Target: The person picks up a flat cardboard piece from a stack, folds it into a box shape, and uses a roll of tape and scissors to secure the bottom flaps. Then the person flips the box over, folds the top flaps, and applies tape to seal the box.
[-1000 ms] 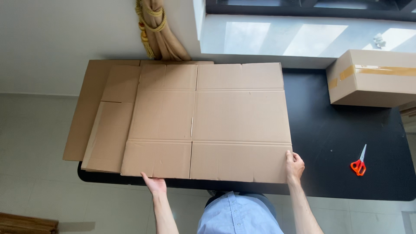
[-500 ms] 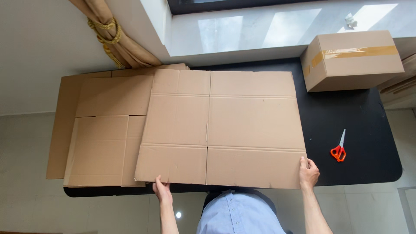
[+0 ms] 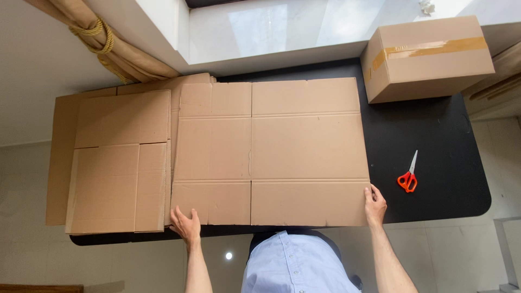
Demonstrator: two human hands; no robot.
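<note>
A flattened cardboard box [image 3: 271, 152] is laid flat on the black bench [image 3: 434, 141], its creased panels and flaps facing up. It is gripped at its two near corners, seemingly so that the wide sheet can be steadied or shifted squarely. The left hand [image 3: 186, 223] is set at the near left corner, its fingers [image 3: 182, 212] spread and lying on the flap's edge. The right hand [image 3: 375, 205] is placed at the near right corner, fingers loosely together along the side edge; whether the board is pinched from beneath cannot be told. To the left, a stack of further flat cartons [image 3: 114, 163] partly overhangs the bench. At the far right stands a taped closed box [image 3: 426, 57], and orange-handled scissors [image 3: 408, 174] lie near it, well apart from both hands.
</note>
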